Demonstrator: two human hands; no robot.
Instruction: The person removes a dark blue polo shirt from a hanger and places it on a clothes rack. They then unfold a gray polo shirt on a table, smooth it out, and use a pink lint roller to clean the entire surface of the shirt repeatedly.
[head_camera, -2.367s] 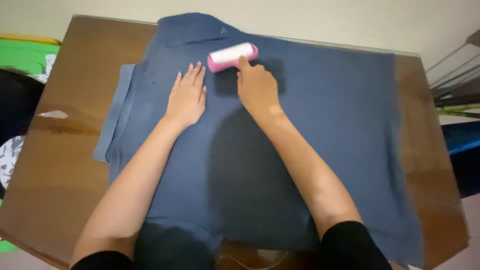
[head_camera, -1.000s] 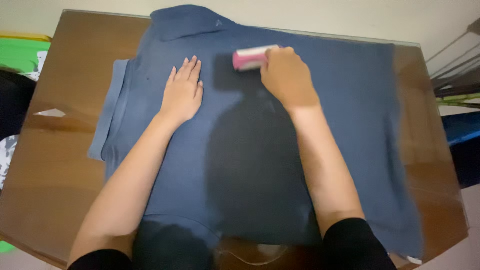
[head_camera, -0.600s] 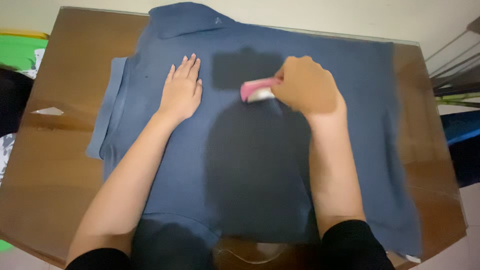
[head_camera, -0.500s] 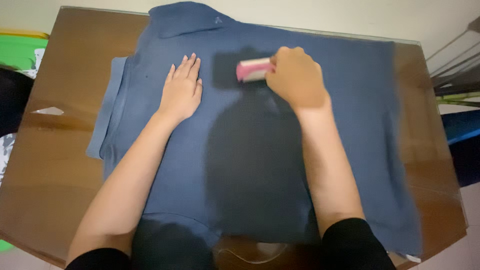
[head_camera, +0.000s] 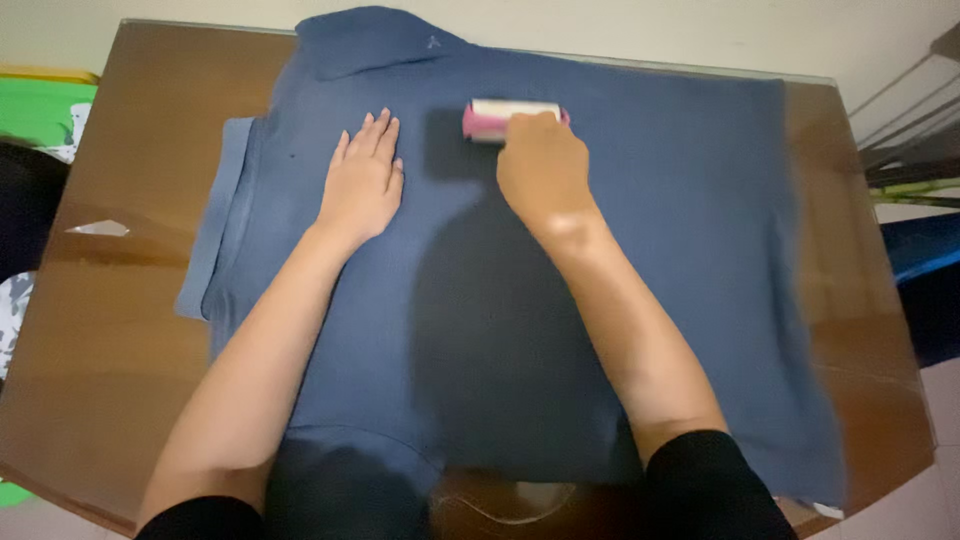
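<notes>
A brown glossy tabletop (head_camera: 120, 300) fills most of the view, seen from above the person working at it. Spread flat over nearly all of it lies a dark blue shirt (head_camera: 680, 250), its collar at the far edge and one short sleeve reaching out to the person's left. Two bare forearms stretch forward across the cloth from black sleeves at the near edge.

The left hand (head_camera: 364, 185) lies palm down on the shirt, fingers straight and close together, pressing the fabric flat and holding nothing. The right hand (head_camera: 540, 170) has its grip closed around the handle of a lint roller (head_camera: 495, 118), a small pink roller with a pale sticky drum. The handle itself is hidden under the fingers. The roller rests on the shirt near the far edge, just to the right of the left hand's fingertips and below the collar, its drum lying crosswise.

Compared with half a second earlier, the roller has moved a little farther away from the person, toward the collar edge, and the right hand now sits behind it instead of beside it. The left hand has stayed in the same spot on the cloth.

A green object (head_camera: 45, 110) shows beyond the tabletop's left edge.
</notes>
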